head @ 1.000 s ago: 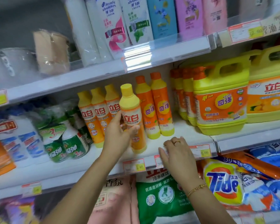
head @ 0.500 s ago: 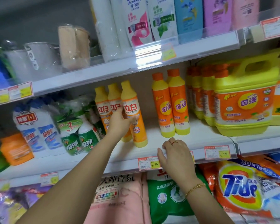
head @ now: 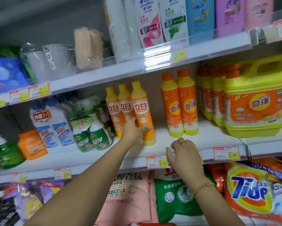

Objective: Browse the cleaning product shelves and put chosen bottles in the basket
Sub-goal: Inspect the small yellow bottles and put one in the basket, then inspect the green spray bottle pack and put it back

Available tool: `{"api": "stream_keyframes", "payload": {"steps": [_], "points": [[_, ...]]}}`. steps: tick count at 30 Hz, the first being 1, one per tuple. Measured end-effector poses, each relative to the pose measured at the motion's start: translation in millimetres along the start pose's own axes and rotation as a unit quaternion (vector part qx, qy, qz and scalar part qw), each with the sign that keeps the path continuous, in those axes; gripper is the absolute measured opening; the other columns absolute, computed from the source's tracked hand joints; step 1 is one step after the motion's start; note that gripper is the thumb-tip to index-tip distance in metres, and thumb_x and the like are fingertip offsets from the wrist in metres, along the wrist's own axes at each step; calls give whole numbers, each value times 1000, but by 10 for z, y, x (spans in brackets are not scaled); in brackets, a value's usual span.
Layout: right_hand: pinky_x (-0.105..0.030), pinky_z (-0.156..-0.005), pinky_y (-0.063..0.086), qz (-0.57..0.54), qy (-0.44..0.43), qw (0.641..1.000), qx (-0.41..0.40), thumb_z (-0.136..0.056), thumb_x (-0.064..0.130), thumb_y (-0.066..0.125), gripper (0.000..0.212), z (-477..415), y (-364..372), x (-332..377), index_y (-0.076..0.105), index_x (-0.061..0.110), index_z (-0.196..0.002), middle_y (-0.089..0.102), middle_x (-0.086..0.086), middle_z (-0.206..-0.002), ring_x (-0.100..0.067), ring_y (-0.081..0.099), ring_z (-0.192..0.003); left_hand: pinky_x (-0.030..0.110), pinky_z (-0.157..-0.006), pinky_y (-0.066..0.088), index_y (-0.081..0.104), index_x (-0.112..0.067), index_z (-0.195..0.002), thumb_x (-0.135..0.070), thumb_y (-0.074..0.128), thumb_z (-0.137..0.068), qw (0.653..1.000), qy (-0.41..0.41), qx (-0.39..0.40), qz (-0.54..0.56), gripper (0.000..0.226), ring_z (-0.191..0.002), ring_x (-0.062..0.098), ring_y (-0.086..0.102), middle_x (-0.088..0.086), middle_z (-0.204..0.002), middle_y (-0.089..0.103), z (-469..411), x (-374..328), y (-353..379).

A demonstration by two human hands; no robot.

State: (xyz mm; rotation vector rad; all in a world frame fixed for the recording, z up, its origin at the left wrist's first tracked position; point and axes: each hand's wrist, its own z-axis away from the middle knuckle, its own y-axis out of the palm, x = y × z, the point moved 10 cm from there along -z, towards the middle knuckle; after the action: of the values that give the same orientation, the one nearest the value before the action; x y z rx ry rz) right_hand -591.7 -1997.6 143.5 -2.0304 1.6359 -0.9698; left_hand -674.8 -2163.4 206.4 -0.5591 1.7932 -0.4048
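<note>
Bare shelf (head: 161, 141) between dish-soap bottles (head: 141, 110)

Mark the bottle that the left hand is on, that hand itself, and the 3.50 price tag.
bottle (head: 141, 110): head view, on its label.
left hand (head: 133, 130): head view, back of the hand, gripping the bottle.
price tag (head: 156, 161): head view, middle of the tag.

Shop aisle — stocked shelves (head: 202, 51), price tags (head: 156, 161)

Three yellow-capped dish-soap bottles (head: 141, 108), two hands (head: 132, 130) (head: 184, 154)
</note>
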Motion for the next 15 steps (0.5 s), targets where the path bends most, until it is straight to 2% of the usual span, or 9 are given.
{"api": "stream_keyframes", "payload": {"steps": [4, 7, 9, 11, 13, 15], "points": [[-35, -64, 48, -8, 5, 1000, 14, -84, 38, 34, 44, 1, 49, 1, 65, 11, -72, 56, -4, -68, -24, 54, -67, 28, -89, 47, 55, -10, -127, -22, 72, -84, 1000, 0, 16, -3, 48, -109, 20, 61, 5, -126, 62, 23, 26, 8], [-38, -67, 46, -12, 13, 1000, 10, -85, 38, 33, 45, -1, 78, -6, 65, 7, -73, 56, -7, -68, -28, 52, -68, 10, -65, 44, 60, -10, -118, -24, 71, -86, 1000, -3, 11, -21, 37, -86, 9, 59, 1, -110, 65, 73, 138, -78], [-39, -68, 46, -18, 21, 999, 16, -84, 36, 33, 46, -14, 100, 55, 65, 5, -72, 56, -10, -67, -31, 52, -65, 8, -58, 42, 63, -11, -111, -22, 71, -86, 999, -7, -16, -29, 28, -79, 8, 59, -1, -97, 65, 119, 280, -278], [-40, -68, 46, -8, 11, 999, 31, -82, 36, 33, 46, 3, 148, 229, 65, 4, -72, 57, -12, -67, -32, 52, -64, 12, -65, 46, 64, -12, -108, -17, 69, -87, 998, -4, -56, -23, 23, -83, 13, 62, -1, -93, 65, 160, 438, -574], [-41, -71, 47, 0, -17, 998, 54, -80, 35, 38, 41, 49, 237, 502, 65, 4, -74, 57, -13, -69, -33, 53, -67, 20, -73, 48, 61, -12, -114, -15, 68, -87, 994, -5, -107, -31, 28, -92, 15, 61, -1, -99, 64, 207, 613, -973], [-47, -87, 46, -1, -44, 997, 70, -79, 31, 55, 32, 114, 365, 761, 66, 2, -86, 61, -15, -78, -36, 56, -78, 27, -86, 48, 54, -11, -125, -17, 70, -85, 985, -16, -161, -55, 43, -104, 18, 58, 2, -117, 60, 231, 808, -1418]]}}
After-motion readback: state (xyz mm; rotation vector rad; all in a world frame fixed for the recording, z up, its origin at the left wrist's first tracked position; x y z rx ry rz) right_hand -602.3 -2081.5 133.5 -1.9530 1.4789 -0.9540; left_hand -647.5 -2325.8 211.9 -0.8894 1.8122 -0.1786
